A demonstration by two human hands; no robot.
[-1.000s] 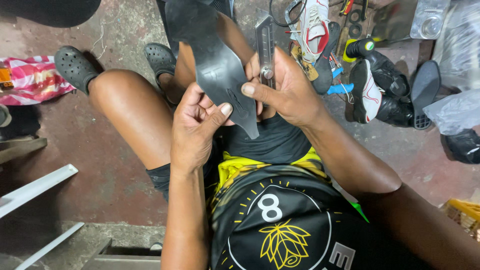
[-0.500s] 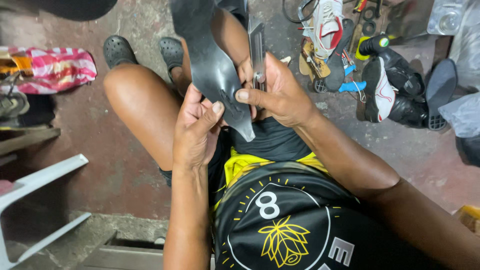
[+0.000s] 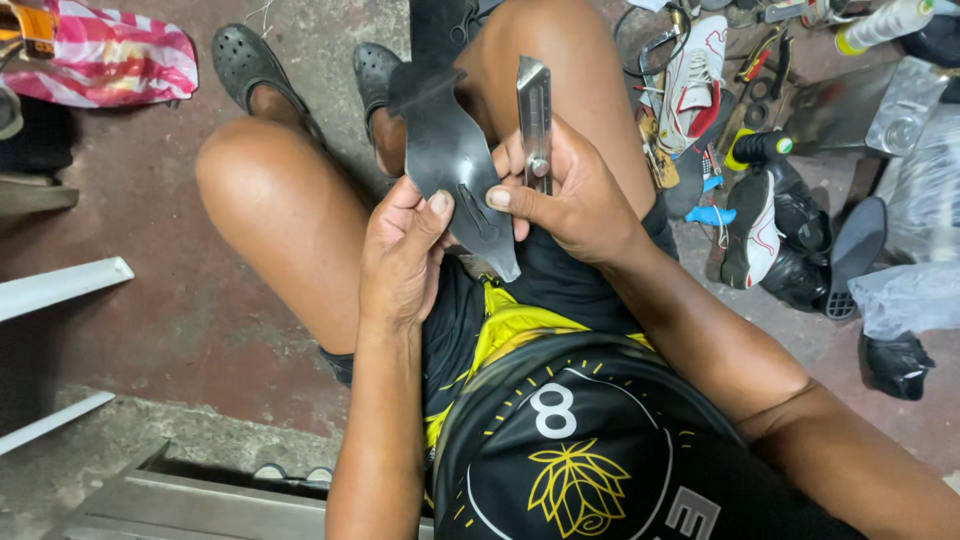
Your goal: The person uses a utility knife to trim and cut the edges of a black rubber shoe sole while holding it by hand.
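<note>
Two hands: both at work over the lap, seen from the head view.
Left hand point(image 3: 400, 255): grip clenched on the black rubber sole point(image 3: 450, 160), thumb pressed on its face near the lower, narrow end.
Right hand point(image 3: 565, 195): grip clenched on the utility knife point(image 3: 535, 115); the thumb also presses on the sole, just beside the left thumb.
Black rubber sole: held between the knees above the lap, wide end away from the body, narrow end pointing at the black and yellow shirt point(image 3: 560, 430).
Utility knife: grey metal body, upright, just right of the sole; whether its blade touches the sole cannot be told.
Legs: bare, knees apart; feet in dark clogs point(image 3: 245, 60) on the floor point(image 3: 190, 320).
Floor, left: a pink and white striped bag point(image 3: 120, 60) at the top corner; white bars point(image 3: 60, 285) at the edge.
Floor, right: a white and red shoe point(image 3: 695, 75), a black and white shoe point(image 3: 755, 230), a second dark sole point(image 3: 850, 255), pliers and other small tools point(image 3: 760, 60), a white bottle point(image 3: 885, 22), clear plastic wrap point(image 3: 910, 290).
</note>
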